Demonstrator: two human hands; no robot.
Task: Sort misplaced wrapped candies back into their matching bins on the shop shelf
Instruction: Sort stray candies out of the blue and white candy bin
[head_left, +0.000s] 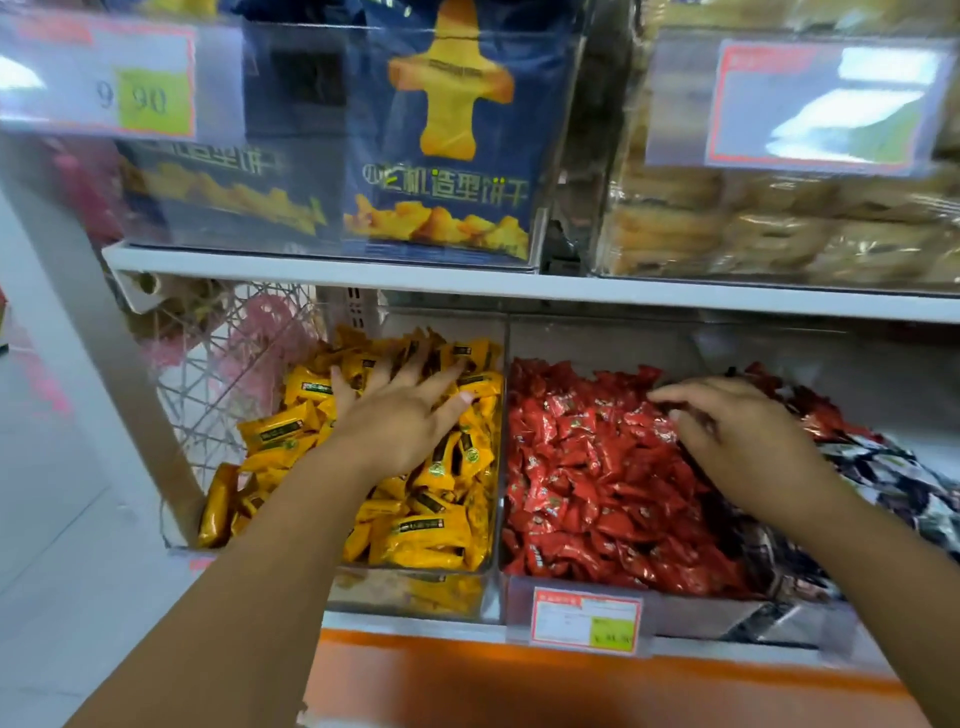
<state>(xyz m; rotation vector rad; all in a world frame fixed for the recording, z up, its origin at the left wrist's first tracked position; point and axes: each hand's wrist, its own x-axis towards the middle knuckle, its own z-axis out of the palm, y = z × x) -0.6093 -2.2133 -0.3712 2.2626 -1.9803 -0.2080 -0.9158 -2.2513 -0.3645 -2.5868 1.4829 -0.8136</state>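
Currently: left fingers (415, 358) are straight and spread, pressed flat on top of the yellow candies (431, 535), gripping nothing. The left hand (400, 410) sits over the back half of the clear left bin (410, 597), with the forearm coming in over its front wall. Right fingers (670, 395) are bent, tips down on the red candies (587, 483); can't tell if they pinch one or just touch the pile. The right hand (737, 431) hovers over the rear right part of the red bin (691, 610), near where the red pile meets a heap of dark-and-white wrapped candies (883, 483). Both bins stand side by side on the lower shelf, yellow on the left, red on the right, both heaped. A price tag (586, 621) is clipped to the red bin's front. A white wire basket (223, 364) is left of the yellow bin. The upper shelf board (363, 270) carries blue biscuit bags (441, 156), with a 9.90 tag (140, 98) at upper left. An orange strip (467, 670) runs below the bins.
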